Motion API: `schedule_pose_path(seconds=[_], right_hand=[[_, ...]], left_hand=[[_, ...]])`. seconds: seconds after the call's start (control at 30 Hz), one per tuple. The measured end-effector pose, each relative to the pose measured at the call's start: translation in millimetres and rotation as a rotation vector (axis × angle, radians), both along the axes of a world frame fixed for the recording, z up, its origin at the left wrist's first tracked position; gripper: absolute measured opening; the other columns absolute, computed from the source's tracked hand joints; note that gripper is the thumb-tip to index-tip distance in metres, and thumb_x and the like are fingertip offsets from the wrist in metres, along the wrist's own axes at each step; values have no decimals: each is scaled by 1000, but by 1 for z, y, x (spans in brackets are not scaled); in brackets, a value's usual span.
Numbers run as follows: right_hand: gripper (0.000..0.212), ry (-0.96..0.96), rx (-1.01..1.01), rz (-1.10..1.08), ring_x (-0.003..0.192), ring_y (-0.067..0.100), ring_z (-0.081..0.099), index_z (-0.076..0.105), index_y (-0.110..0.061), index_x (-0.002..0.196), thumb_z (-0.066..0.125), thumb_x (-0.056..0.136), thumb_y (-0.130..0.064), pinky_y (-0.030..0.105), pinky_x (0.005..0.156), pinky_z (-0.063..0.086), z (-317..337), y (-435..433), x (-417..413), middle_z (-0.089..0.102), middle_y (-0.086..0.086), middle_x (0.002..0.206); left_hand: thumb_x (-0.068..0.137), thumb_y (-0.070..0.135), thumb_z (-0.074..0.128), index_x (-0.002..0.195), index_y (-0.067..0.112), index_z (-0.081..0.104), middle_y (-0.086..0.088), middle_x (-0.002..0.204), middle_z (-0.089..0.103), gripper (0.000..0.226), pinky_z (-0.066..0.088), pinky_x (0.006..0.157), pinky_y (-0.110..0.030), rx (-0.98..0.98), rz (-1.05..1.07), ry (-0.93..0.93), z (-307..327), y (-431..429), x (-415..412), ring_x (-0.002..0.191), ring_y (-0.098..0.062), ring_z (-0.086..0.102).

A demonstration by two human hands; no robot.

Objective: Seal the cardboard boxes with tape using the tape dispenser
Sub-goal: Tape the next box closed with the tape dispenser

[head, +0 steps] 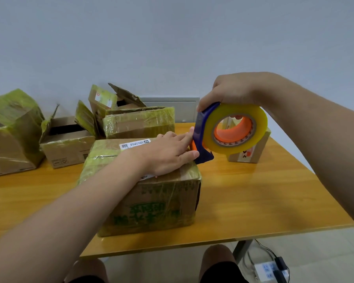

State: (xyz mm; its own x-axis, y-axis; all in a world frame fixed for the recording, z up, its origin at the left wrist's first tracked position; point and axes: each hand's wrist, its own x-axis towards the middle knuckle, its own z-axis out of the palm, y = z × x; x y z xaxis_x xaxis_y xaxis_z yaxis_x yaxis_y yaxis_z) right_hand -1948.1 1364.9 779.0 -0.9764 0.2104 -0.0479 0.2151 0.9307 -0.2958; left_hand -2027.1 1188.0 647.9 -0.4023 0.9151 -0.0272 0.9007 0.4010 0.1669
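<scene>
The left hand (pixel 170 152) lies flat on top of the nearest cardboard box (pixel 151 201), palm down. Its fingers are straight and reach toward the far right edge of the box, and the fingertips touch the blue frame of the tape dispenser (pixel 231 132). The right hand (pixel 227 92) grips the dispenser from above, fingers curled over the roll and thumb on the frame. The dispenser stands upright with its lower blue end at the box's top right edge. The box sits on a wooden table (pixel 253 190). Other taped boxes (pixel 139 121) stand behind and to the left. A small box (pixel 251 152) stands just behind the dispenser.
</scene>
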Motion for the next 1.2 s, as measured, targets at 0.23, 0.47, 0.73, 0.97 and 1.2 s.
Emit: schedule_pose_path(seconds=[0.23, 0.47, 0.73, 0.97, 1.2], right_hand=[[48, -42, 107, -19, 54, 25, 58, 65, -14, 58, 74, 76, -57, 31, 54, 43, -44, -5, -4, 58, 2, 52], [47, 175, 106, -161, 61, 21, 48, 60, -12, 66, 73, 80, -55, 37, 59, 38, -33, 6, 8, 55, 5, 65], [47, 635, -447, -327, 68, 22, 52, 58, -15, 75, 60, 94, -59, 34, 60, 39, -52, -21, 6, 56, 4, 74], [46, 891, -860, -277, 59, 3, 64, 69, -18, 71, 55, 103, -49, 18, 59, 47, -79, -69, -1, 69, -10, 60], [40, 1123, -901, -297, 60, -1, 64, 71, -4, 101, 58, 102, -42, 9, 49, 42, -111, -110, -11, 73, 5, 83]], left_hand=[[90, 79, 30, 161, 26, 33, -6, 169, 28, 89, 29, 121, -53, 4, 32, 76, 2, -5, 11, 147, -30, 32], [88, 73, 55, 108, 25, 79, 12, 110, 74, 58, 57, 86, -35, 417, -160, 180, -5, -14, 13, 98, -6, 65], [99, 61, 47, 118, 27, 71, 11, 118, 68, 46, 51, 95, -42, 273, -110, -90, 2, -11, 10, 107, -9, 60], [92, 81, 39, 136, 29, 66, 11, 140, 64, 73, 51, 106, -38, 299, 141, 140, 9, -54, 28, 124, -13, 60], [68, 89, 67, 122, 20, 74, 8, 127, 69, 88, 58, 93, -37, 366, 256, 307, -9, -73, 50, 107, -13, 67]])
